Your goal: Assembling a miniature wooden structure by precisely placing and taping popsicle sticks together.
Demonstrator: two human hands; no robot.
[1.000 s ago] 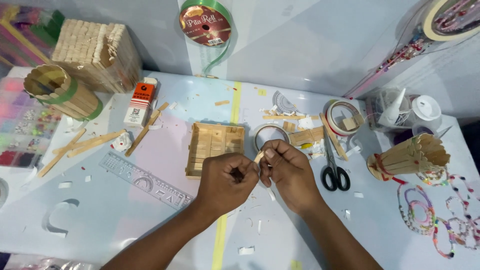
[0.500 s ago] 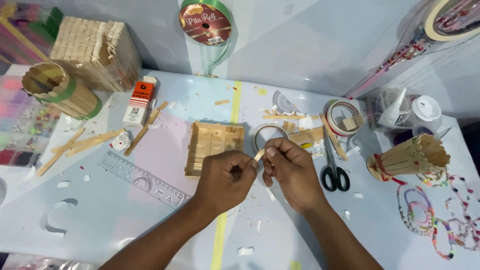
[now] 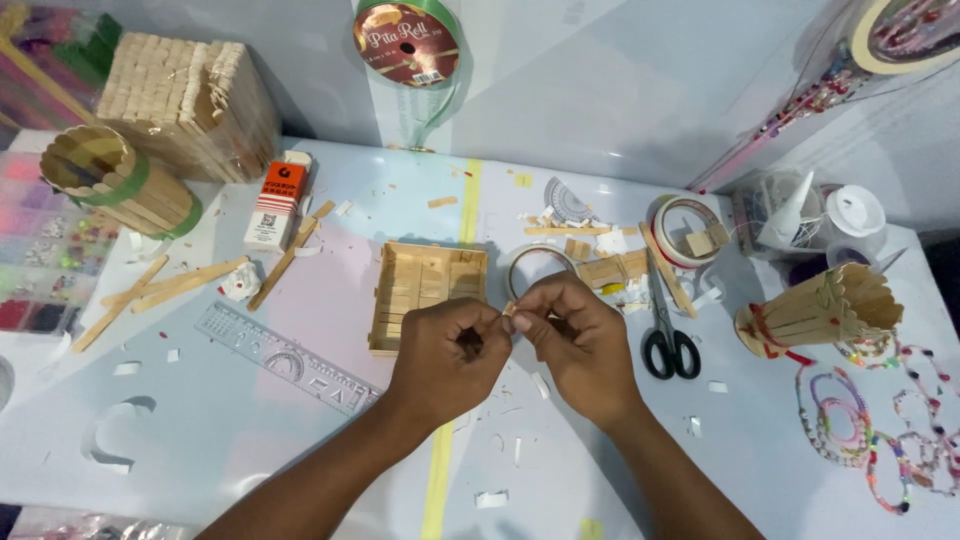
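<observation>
Showing: two bare hands meeting over a craft table, seen from above.
Hidden or unclear: a small pale wooden piece [image 3: 509, 311] peeps out between the fingertips of both hands; most of it is covered, so its full shape cannot be told. Both forearms run off the lower edge. A tape roll at the upper right corner is cut by the frame.
Left hand [image 3: 447, 360]: curled nearly to a fist, thumb and forefinger pinched together on the left end of the wooden piece; knuckles face the camera.
Right hand [image 3: 577, 345]: fingers bent inward, fingertips closed on the right end of the same piece, touching those of the left hand.
Place of the piece: held above the table, just in front of the clear tape ring [image 3: 537, 268] and beside the flat stick panel [image 3: 425, 293].
Surface: pale blue table [image 3: 250, 440] with a yellow stripe [image 3: 437, 480] running front to back, strewn with white paper scraps.
Left side: clear ruler [image 3: 285, 357], loose craft sticks [image 3: 165, 288], orange and white glue bottle [image 3: 276, 203], round stick cup with a green band [image 3: 115, 180], stick-built box [image 3: 188, 105].
Right side: black-handled scissors [image 3: 667, 325], white tape roll [image 3: 690, 230], fan-shaped stick holder [image 3: 820, 310], bead strings [image 3: 880, 440].
Backdrop: ribbon spool [image 3: 406, 42] against a light blue wall.
</observation>
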